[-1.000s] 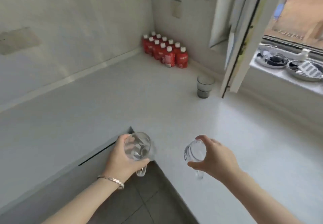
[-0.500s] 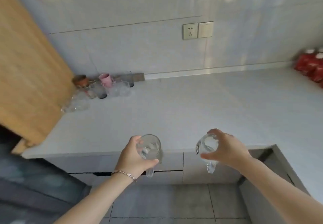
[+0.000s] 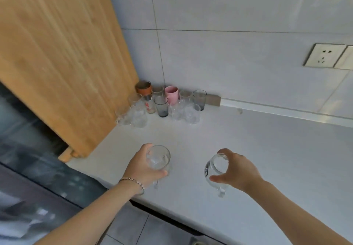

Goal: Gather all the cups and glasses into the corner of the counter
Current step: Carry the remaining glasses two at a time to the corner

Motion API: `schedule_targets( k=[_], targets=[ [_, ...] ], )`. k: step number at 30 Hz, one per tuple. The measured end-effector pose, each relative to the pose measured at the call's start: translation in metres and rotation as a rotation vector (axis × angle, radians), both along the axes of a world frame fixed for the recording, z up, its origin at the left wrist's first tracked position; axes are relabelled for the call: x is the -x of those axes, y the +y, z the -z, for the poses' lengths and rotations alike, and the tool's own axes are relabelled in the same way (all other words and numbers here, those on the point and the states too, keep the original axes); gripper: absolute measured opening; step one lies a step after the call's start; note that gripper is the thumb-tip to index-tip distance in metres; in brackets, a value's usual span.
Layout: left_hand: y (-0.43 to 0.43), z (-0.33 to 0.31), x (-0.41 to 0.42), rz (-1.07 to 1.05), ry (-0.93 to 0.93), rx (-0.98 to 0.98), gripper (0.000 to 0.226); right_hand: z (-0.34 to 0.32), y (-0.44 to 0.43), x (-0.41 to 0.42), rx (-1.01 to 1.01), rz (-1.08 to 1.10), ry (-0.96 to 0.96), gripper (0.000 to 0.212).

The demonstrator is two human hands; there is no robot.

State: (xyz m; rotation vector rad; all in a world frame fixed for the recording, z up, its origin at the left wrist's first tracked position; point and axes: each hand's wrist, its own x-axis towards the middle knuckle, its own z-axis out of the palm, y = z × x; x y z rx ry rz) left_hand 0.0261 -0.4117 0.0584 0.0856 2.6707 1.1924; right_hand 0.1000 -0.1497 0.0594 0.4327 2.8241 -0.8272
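My left hand (image 3: 140, 168) grips a clear glass mug (image 3: 158, 158) above the near part of the white counter (image 3: 238, 149). My right hand (image 3: 238, 170) holds a second clear glass mug (image 3: 214, 168) from above by its rim, handle hanging down. Far back in the corner stand several gathered cups and glasses: a pink cup (image 3: 172, 94), an orange-brown cup (image 3: 143, 88), a dark smoked glass (image 3: 161, 106), another grey glass (image 3: 199, 98) and clear glasses (image 3: 192, 113).
A tall wooden panel (image 3: 57, 53) borders the counter on the left, beside the corner. A wall socket (image 3: 324, 55) sits on the tiled wall at the right. The counter's front edge runs under my wrists, with grey floor tiles below.
The view has swung left from the window end of the counter to the corner by the wooden panel. Both hands still hold their mugs and are now over the counter, closer to the group.
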Motion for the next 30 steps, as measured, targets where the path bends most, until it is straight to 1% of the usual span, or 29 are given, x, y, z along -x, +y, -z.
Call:
schedule_targets(
  k=[6,11,16,19,21,24,30],
  targets=[
    [0.001,0.008,0.098,0.042,0.015,0.109,0.086,0.012,-0.006,0.097,-0.011,-0.097,-0.020,0.075],
    [0.006,0.024,0.171,0.048,0.011,0.163,0.083,0.028,-0.018,0.141,0.006,-0.100,-0.057,0.078],
    [0.010,0.046,0.240,0.110,0.015,0.241,0.076,0.051,-0.041,0.164,0.030,-0.011,-0.076,0.079],
    [0.014,0.057,0.270,0.195,-0.005,0.285,0.070,0.062,-0.060,0.171,0.051,0.082,-0.108,0.080],
    [0.017,0.064,0.283,0.264,-0.014,0.314,0.068,0.065,-0.071,0.179,0.062,0.139,-0.123,0.081],
    [0.018,0.073,0.298,0.337,-0.026,0.356,0.072,0.067,-0.083,0.203,0.056,0.199,-0.130,0.082],
    [0.007,0.087,0.312,0.380,-0.071,0.356,0.071,0.075,-0.104,0.267,0.053,0.299,-0.138,0.085]
  ],
)
